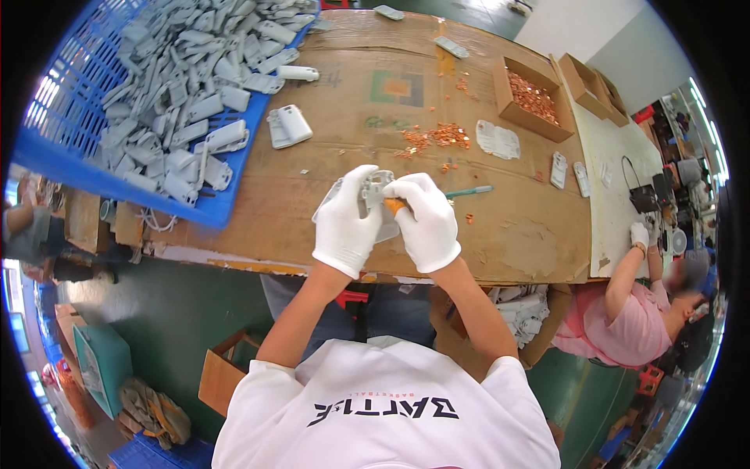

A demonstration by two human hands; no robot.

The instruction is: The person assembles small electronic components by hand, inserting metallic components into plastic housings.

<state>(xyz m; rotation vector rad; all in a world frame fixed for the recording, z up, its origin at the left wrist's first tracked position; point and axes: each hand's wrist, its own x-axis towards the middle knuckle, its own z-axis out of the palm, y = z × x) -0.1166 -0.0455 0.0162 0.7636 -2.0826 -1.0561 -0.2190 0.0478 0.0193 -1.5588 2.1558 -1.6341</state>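
My left hand (344, 227), in a white glove, is closed around light grey plastic housings (380, 186) above the near part of the cardboard-covered table. My right hand (426, 223), gloved too, has its fingers pinched together at the housing's right side. Something orange (394, 205) shows at those fingertips; its kind is not clear. A teal stick-like tool (470, 191) sticks out to the right from behind the right hand, and whether it is held or lying there I cannot tell. Beyond the hands lies a loose pile of small copper-coloured pieces (441, 137).
A blue crate (254, 129) heaped with grey housings stands at left. Two housings (289, 126) lie beside it. A cardboard box (512, 112) of copper-coloured pieces stands at far right, near a clear plastic piece (498, 141). A person in pink (617, 324) works at right.
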